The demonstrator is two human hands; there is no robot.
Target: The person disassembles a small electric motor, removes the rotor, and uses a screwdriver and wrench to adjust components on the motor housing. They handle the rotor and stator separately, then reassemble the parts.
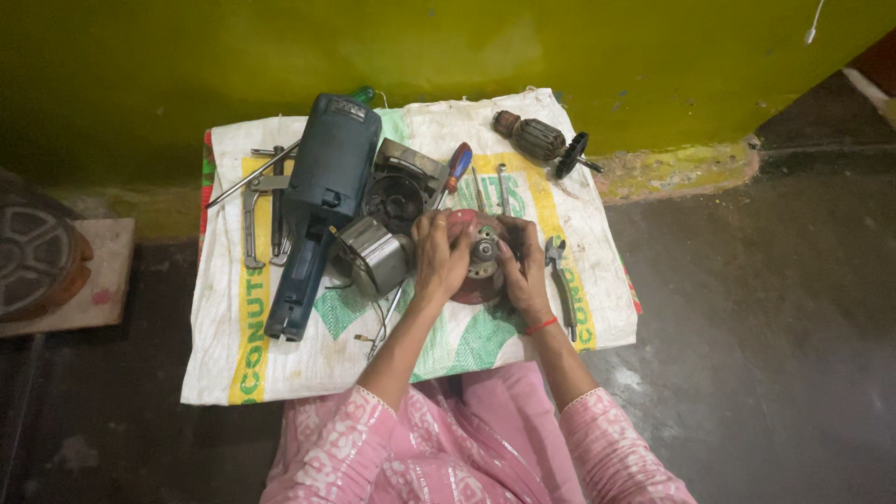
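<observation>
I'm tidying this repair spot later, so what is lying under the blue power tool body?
The blue power tool body lies on a white woven sack spread on the dark floor. Metal wrenches lie beside its left edge. Whatever is directly beneath the body is covered.

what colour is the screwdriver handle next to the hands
Red and blue, on the screwdriver handle just above the left hand; clearest in the head view.

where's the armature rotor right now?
In the head view, the armature rotor lies at the sack's far right corner near the green wall, beyond the right hand.
</observation>
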